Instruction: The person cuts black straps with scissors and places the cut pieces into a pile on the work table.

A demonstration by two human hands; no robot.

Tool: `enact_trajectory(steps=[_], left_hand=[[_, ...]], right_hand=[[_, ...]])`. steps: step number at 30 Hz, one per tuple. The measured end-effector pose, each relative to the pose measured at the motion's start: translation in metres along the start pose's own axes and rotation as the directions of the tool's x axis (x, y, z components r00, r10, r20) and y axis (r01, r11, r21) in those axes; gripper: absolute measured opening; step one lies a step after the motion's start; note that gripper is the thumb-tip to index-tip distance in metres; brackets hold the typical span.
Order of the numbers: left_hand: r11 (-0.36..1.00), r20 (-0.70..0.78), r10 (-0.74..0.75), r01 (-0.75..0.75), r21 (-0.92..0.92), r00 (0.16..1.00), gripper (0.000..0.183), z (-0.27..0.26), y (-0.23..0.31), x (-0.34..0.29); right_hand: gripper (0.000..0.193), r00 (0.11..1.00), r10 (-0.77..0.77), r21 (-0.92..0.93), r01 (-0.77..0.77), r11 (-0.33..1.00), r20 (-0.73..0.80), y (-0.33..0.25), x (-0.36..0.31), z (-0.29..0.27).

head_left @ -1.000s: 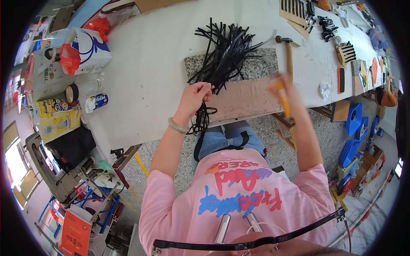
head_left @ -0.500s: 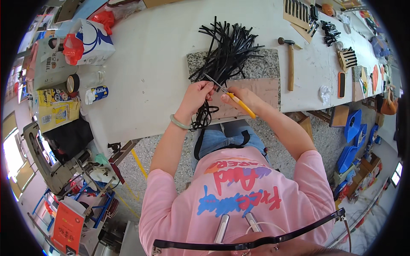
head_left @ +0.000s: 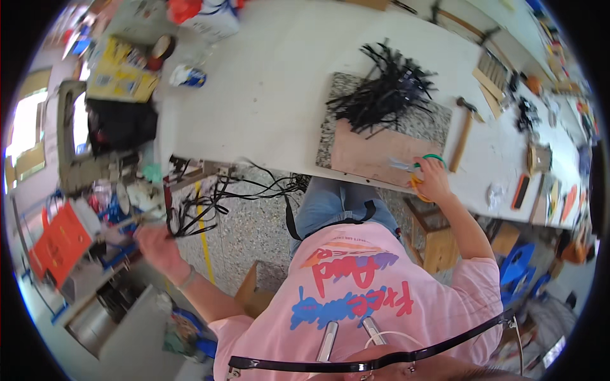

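Note:
My left hand (head_left: pixel 160 251) is out to the left, beyond the table's front edge, and smeared by motion. Long black strips (head_left: pixel 216 193) reach its fingers, which look closed on them. The strips trail in loose loops back toward my lap. Over the near right of a pinkish board (head_left: pixel 368 149), my right hand (head_left: pixel 434 180) is closed around scissors (head_left: pixel 417 167) with green and yellow handles, blades pointing left. A heap of cut black strips (head_left: pixel 394 89) lies on the speckled stone slab (head_left: pixel 438 120), partly overlapping the board.
Right of the slab lies a wooden-handled hammer (head_left: pixel 464 136). A blue can (head_left: pixel 189 76) and a yellow bag (head_left: pixel 121 76) are at the left. Below the table's left end stands a machine (head_left: pixel 73 146). A wooden stool (head_left: pixel 438 244) is under the table's right side.
My left hand has swung far left from the board, drawing the black strips out with it. My right hand, with the scissors, has moved apart to the right. The view has shifted too.

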State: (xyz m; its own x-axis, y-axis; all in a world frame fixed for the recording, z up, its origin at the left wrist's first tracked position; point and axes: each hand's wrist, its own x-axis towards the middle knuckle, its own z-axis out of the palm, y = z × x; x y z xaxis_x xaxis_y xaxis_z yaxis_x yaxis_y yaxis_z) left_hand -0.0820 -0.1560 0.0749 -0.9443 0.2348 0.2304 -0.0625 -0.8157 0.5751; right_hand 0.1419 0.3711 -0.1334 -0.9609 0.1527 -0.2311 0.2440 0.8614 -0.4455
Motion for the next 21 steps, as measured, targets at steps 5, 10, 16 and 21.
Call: enact_trajectory(steps=[5,10,16,21], left_hand=[[0.344,-0.123,0.238,0.035,0.938,0.964,0.013,-0.004,0.121,-0.032],[-0.342,-0.185,0.5,0.389,0.855,0.846,0.016,0.055,0.146,-0.034],[-0.023,0.046,0.646,-0.04,0.999,0.762,0.027,0.11,0.175,-0.041],[0.202,-0.001,0.59,-0.147,0.968,0.807,0.027,0.125,0.174,-0.046]], right_hand=[[0.058,0.993,-0.114,-0.262,0.099,0.96,-0.042,0.039,0.017,0.009],[0.073,0.994,-0.076,-0.279,0.093,0.956,0.073,0.05,0.024,0.003],[0.065,0.973,0.066,-0.407,0.031,0.913,0.222,-0.024,0.063,-0.028],[0.031,0.742,-0.667,0.338,0.611,0.715,0.069,-0.296,0.09,-0.049]])
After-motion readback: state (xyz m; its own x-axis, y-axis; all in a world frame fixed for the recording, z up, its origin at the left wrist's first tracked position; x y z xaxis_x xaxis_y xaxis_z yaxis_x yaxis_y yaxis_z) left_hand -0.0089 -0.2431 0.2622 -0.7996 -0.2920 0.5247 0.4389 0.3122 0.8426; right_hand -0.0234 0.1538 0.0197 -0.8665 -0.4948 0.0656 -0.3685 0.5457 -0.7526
